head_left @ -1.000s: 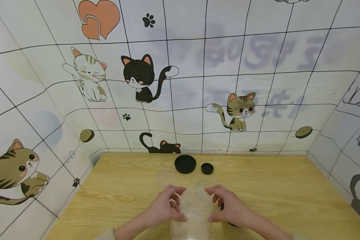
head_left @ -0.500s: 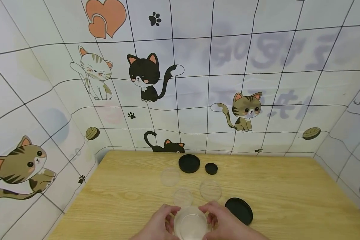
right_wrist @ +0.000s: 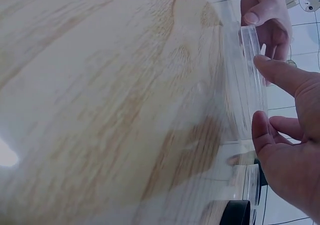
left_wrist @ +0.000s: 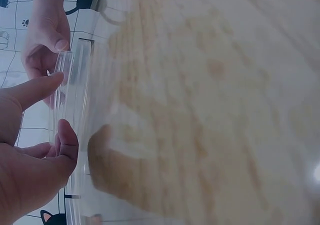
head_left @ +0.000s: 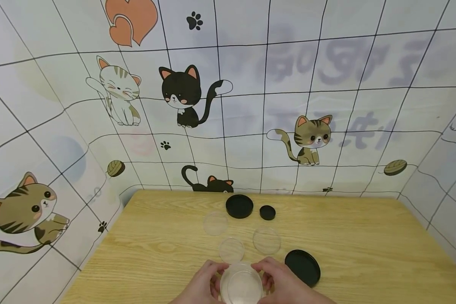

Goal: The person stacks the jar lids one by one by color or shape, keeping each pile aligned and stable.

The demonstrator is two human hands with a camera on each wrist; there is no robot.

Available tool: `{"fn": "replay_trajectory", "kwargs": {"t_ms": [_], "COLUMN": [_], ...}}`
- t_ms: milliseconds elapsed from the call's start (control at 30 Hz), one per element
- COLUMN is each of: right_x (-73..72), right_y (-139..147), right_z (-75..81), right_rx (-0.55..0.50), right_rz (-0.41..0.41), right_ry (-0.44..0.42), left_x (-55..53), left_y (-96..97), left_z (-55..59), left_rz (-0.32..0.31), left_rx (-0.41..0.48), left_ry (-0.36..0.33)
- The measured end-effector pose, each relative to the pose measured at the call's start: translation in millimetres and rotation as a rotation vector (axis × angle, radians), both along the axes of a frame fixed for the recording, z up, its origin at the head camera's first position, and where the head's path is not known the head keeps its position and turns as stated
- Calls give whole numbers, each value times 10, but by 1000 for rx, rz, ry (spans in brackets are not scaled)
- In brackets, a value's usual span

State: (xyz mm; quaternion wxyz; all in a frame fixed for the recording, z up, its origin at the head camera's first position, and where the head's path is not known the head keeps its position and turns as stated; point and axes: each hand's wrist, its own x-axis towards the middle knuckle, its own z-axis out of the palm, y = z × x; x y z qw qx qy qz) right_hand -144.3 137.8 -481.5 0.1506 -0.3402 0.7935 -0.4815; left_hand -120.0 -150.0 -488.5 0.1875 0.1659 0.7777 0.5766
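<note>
At the front middle of the table, both hands grip the rim of a clear, round, shallow dish [head_left: 241, 286] from opposite sides. My left hand [head_left: 202, 283] has its thumb and fingers bent against the dish's left edge. On the right edge, my right hand [head_left: 283, 283] holds in the same way. From the side, in the left wrist view, the clear dish [left_wrist: 64, 97] shows as stacked transparent layers low over the tabletop. The right wrist view has the same layered dish [right_wrist: 252, 67] between both hands; whether the layers are separate dishes is hard to tell.
Beyond the hands lie three clear round discs, a small one [head_left: 231, 250], one at left [head_left: 215, 223] and one at right [head_left: 267, 240]. A large black dish [head_left: 240, 206] and a small black one [head_left: 267, 213] sit at the back. Another black dish [head_left: 302, 267] lies right.
Both hands have brought the clear dish nearer to the body, over where another clear dish lay. The discs behind now show plainly. Over the last half second hardly anything moves.
</note>
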Motion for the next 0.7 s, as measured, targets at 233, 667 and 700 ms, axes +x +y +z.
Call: {"fn": "replay_trajectory", "kwargs": {"t_ms": [233, 667, 700], "right_x": [24, -57, -60], "right_y": [0, 41, 47], "right_z": [72, -184, -193], "right_rx": [54, 131, 129], "right_rz": [-27, 23, 27], "right_ry": [-52, 33, 42], "left_x": [0, -19, -19], "left_y": [40, 61, 61], "left_z": [-19, -55, -53], "left_rz": [0, -7, -6], "left_rx": [-22, -32, -37], "left_ry": [58, 73, 69]}}
